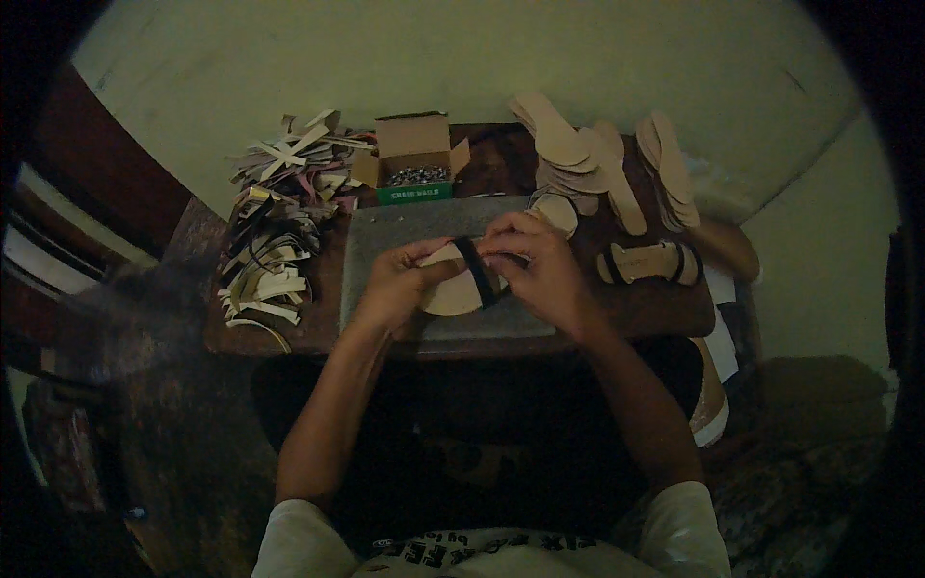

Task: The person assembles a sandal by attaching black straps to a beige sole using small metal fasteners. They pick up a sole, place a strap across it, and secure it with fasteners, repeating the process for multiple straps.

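A tan insole (451, 297) with a black strap (474, 272) across it is held above a grey slab on the table. My left hand (397, 281) is closed on the insole's left edge, thumb on top. On the other side, my right hand (541, 268) is closed, its fingers pinching where the strap meets the insole's right edge. Whether the fingertips hold anything smaller is hidden. Just behind my right hand lies another light, rounded sole piece (556, 214).
The grey slab (385, 231) sits on a dark wooden table (617, 313). An open box (414, 193) of small metal nails stands at the back. Piled strap pieces (275, 255) lie left; stacked insoles (559, 140) and more insoles (665, 173) are back right, near a strapped insole (647, 264).
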Demonstrator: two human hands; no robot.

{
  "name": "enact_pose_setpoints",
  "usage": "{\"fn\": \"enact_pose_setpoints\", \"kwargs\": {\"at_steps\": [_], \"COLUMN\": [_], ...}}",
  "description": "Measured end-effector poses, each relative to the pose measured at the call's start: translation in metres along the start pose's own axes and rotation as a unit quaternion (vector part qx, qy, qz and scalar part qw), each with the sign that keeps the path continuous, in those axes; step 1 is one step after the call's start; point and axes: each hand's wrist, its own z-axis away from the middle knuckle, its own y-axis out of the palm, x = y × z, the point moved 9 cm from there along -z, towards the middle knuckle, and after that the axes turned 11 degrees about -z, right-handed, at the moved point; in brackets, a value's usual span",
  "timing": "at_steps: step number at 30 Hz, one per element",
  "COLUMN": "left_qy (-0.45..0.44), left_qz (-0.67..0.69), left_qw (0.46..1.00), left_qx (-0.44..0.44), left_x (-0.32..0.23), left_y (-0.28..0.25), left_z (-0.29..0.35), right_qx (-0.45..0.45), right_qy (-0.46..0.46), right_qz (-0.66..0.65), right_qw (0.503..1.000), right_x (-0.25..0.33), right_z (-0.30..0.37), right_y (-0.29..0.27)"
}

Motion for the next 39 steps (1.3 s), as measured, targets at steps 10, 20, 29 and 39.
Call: {"fn": "enact_pose_setpoints", "kwargs": {"at_steps": [10,20,29,39], "left_qy": [-0.038,-0.033,-0.034,-0.023], "left_qz": [0.017,0.040,0.049,-0.008], "left_qw": [0.999,0.998,0.998,0.999], "left_qx": [0.014,0.026,0.009,-0.037], "left_x": [0.007,0.010,0.010,0.012], "left_y": [0.008,0.010,0.007,-0.003], "left_z": [0.005,0.004,0.001,0.003], "right_qx": [0.050,0.046,0.036,0.014], "right_qy": [-0.012,-0.058,-0.048,0.078], "right_qz": [-0.009,0.039,0.024,-0.139], "right_qw": [0.999,0.997,0.998,0.987], "right_x": [-0.016,-0.002,0.000,-0.022], "right_z": [-0.003,-0.006,-0.003,-0.003], "right_y": [0.005,0.002,0.003,0.013]}}
